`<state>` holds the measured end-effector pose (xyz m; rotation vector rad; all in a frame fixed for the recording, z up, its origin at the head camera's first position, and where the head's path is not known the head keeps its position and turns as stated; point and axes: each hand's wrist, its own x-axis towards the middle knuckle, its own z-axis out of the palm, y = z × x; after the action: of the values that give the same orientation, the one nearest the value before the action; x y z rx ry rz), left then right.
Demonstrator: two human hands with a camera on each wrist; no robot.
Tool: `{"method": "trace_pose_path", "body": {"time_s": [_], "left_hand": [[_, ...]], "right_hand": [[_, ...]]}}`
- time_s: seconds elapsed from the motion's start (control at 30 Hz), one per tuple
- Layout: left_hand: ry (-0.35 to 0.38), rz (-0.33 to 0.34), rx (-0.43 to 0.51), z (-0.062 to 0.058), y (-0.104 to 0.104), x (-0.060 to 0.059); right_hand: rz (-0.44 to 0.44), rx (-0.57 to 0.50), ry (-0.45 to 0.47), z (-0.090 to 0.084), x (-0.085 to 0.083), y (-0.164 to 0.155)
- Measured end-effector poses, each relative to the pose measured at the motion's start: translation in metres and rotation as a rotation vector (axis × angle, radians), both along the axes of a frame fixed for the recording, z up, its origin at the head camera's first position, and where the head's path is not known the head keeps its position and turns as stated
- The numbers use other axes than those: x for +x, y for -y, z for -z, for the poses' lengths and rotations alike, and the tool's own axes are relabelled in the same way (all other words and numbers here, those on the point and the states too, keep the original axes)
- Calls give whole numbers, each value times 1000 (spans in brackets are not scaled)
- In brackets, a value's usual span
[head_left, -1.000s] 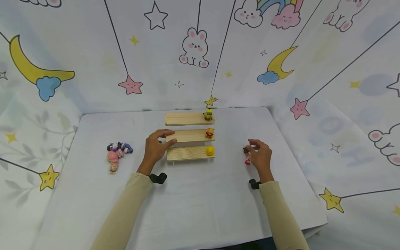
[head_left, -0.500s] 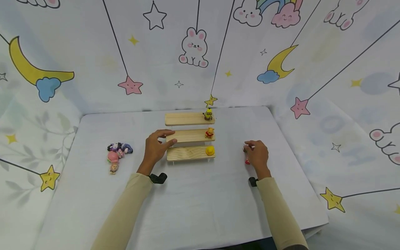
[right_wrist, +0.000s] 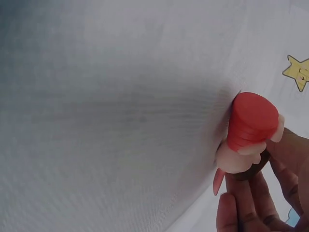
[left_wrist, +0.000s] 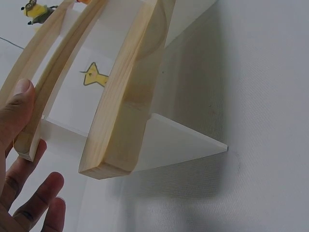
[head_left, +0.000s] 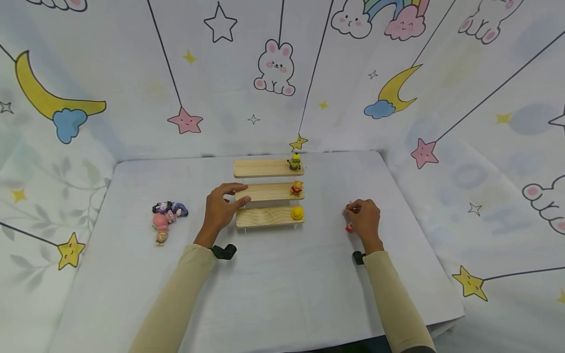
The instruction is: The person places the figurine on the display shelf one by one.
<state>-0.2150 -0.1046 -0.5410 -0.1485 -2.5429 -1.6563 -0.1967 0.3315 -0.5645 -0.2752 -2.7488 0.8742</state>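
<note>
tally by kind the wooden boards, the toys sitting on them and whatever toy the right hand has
Wooden boards: 3
Shelf toys: 3
Held toy, in the right hand: 1
Total: 7

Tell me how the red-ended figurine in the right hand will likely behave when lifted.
The figurine is probably stiff: its red end looks moulded, with faint rings. It seems likely light, being small beside the fingers of the right hand. That rounded end could let it roll if released on its side.
</note>
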Motion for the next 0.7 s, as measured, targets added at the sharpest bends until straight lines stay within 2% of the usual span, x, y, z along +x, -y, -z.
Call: {"method": "trace_pose_path", "body": {"time_s": [0.27,0.5,0.7], "left_hand": [[4,-3,3,0,0,0],[14,-3,-7,0,0,0],[2,0,-8,0,0,0]], "right_hand": [[30,2,20,-1,-3,-3],[104,31,170,-7,-4,-5],[42,106,264,-11,-7,-10]]}}
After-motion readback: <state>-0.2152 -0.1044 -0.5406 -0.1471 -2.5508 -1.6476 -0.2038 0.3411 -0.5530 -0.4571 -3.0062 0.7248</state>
